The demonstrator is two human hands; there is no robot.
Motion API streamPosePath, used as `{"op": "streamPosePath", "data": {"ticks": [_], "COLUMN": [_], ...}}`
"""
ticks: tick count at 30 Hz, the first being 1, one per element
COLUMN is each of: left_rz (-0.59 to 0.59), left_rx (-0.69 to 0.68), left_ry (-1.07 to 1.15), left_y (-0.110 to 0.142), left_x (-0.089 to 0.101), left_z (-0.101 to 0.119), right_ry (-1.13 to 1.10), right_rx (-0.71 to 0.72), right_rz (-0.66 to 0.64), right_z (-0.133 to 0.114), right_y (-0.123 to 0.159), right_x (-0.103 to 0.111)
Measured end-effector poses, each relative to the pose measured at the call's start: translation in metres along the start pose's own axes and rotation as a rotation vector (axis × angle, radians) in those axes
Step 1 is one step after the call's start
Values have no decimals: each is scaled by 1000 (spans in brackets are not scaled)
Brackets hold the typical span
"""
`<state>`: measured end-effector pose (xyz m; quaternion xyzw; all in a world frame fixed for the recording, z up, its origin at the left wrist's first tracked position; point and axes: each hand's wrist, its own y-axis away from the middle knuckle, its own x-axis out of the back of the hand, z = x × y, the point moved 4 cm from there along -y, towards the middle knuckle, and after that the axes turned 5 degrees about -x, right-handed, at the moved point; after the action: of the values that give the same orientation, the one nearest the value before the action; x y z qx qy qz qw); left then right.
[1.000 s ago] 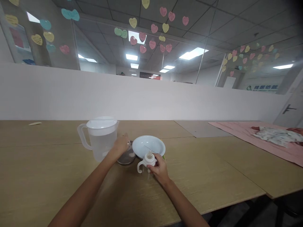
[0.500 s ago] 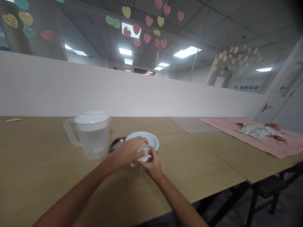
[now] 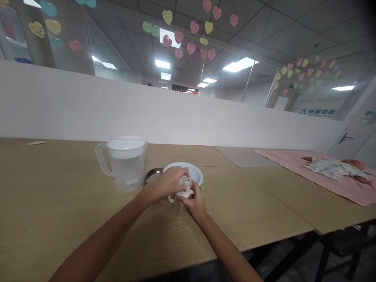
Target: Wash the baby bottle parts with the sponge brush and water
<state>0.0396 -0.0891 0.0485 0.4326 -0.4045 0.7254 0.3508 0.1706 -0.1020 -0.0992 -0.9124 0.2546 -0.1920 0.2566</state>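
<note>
A clear baby bottle [image 3: 184, 191] with a white collar and white side handles is held over the table, just in front of the white basin [image 3: 197, 175]. From the upper left, my left hand [image 3: 170, 182] has its fingers closed round the clear cap at the top. My right hand [image 3: 197, 203] grips the bottle at the collar and handle on the right side. Part of the bottle's see-through body shows below the hands. Behind my left wrist, a metal bowl [image 3: 149, 174] is partly covered.
A translucent lidded pitcher [image 3: 128, 168] with liquid in it stands to the left. At the far right, a baby doll [image 3: 329, 168] in patterned clothes lies on a pink cloth [image 3: 282, 161]. A white wall [image 3: 182, 117] runs along the table's back edge, and a dark stool [image 3: 343, 241] is at lower right.
The whole view has shifted, so things appear further right. My left hand has turned slightly on the cap, and a white handle now shows at the bottle's left. Both hands keep their hold.
</note>
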Motion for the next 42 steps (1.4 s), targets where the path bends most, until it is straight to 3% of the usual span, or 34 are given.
{"op": "streamPosePath", "data": {"ticks": [5,13,32,37,42], "left_rz": [-25,-137,-313,-322,-320], "left_rx": [-6,-126,-192,-205,-154], "left_ry": [21,148,767,709,400], "left_y": [1,-7,-17,-17,-8], "left_x": [0,6,-11,-8,-1], "left_z": [-2,-2,-31,-32,-22], "right_ry": [0,3,-77,-85,-47], "right_rx": [8,14,-57,-60,-7], "right_rz": [23,64,26,-11,-23], "right_z": [0,-1,6,5,4], "right_y": [2,0,-1,-1,-1], "right_x": [1,1,1,1,2]}}
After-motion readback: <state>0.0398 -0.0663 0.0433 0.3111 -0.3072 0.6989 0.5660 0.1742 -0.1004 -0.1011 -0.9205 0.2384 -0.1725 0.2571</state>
